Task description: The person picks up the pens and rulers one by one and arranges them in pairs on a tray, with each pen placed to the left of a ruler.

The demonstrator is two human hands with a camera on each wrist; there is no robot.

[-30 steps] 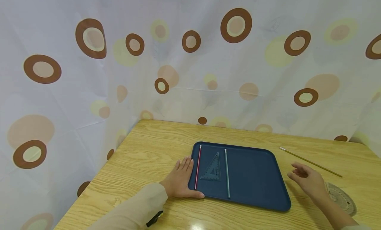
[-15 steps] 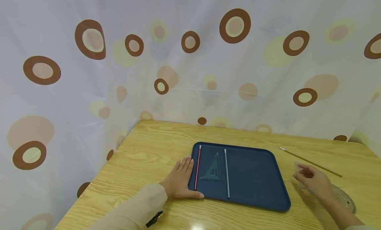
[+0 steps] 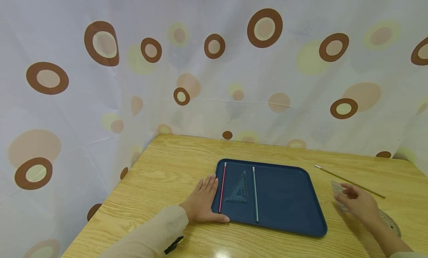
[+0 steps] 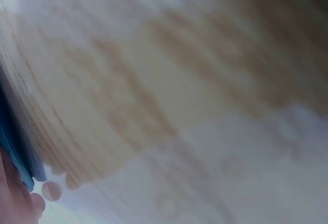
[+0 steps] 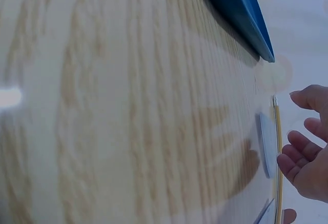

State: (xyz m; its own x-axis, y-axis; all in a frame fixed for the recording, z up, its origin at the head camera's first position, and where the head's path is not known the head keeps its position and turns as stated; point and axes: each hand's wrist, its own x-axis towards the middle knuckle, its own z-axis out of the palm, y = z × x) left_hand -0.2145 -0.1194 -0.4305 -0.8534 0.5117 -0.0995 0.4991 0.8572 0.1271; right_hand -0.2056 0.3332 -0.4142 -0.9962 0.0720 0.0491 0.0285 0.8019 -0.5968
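My left hand [image 3: 202, 202] lies flat at the near left corner of the dark blue tray [image 3: 287, 202], fingers straight along its left rim and thumb along the front rim. In the tray lie a red pencil [image 3: 222, 189], a clear set square [image 3: 241, 193] and a green pencil [image 3: 255, 195]. Right of the tray, my right hand [image 3: 361, 204] hovers over the table, fingers loosely bent and holding nothing. A clear flat piece with markings [image 3: 338, 196] lies under its fingertips, partly covered in the head view. A clear protractor [image 3: 391, 222] is half hidden by the right wrist.
A yellow pencil [image 3: 351, 182] lies slantwise on the wooden table [image 3: 177, 157], behind the right hand. A white curtain with brown rings [image 3: 214, 83] hangs along the back and left sides of the table.
My right hand has drifted right, away from the tray, uncovering more of the clear flat piece and covering more of the protractor. The left hand and the tray have stayed in place.
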